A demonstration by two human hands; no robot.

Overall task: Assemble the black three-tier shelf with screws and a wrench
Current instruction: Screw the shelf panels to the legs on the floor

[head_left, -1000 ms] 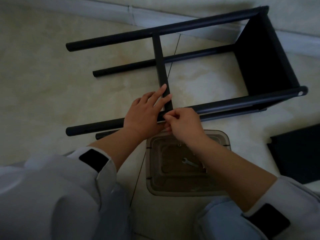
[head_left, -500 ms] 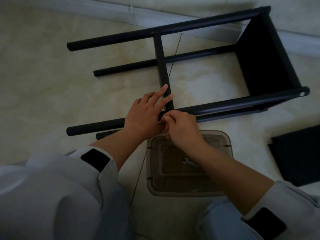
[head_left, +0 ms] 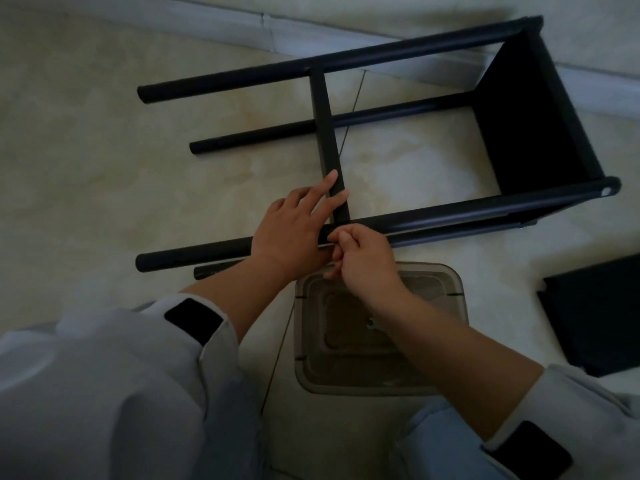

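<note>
Pale marbled floor tiles (head_left: 104,174) fill the frame, with a light skirting board (head_left: 207,26) running across the top. On them the black shelf frame (head_left: 381,64) lies on its side, reaching from the middle left to the upper right. Four long posts are already joined at the upper right to one dark shelf panel (head_left: 530,123). A single crossbar (head_left: 323,126) spans from the far upper post down to the near post (head_left: 450,211) in the middle of the frame.

The left hand (head_left: 294,226) lies over that near joint, fingers stretched flat along the crossbar and steadying it. The right hand (head_left: 363,258) is curled just beside it, fingertips pinched together at the underside of the post. What they hold is too small and shaded to see; judging by the task, it is probably a screw being started by hand.

A clear plastic tub (head_left: 457,289) sits on the floor just below the hands, with a small wrench (head_left: 374,323) lying inside it, partly hidden by the right forearm. Another black panel (head_left: 595,313) lies apart at the right edge.

By my judgement the job is perhaps a third done: one tier is fixed and the middle tier's support is going on. The remaining bars, the loose panel and the wrench tightening are left.
</note>
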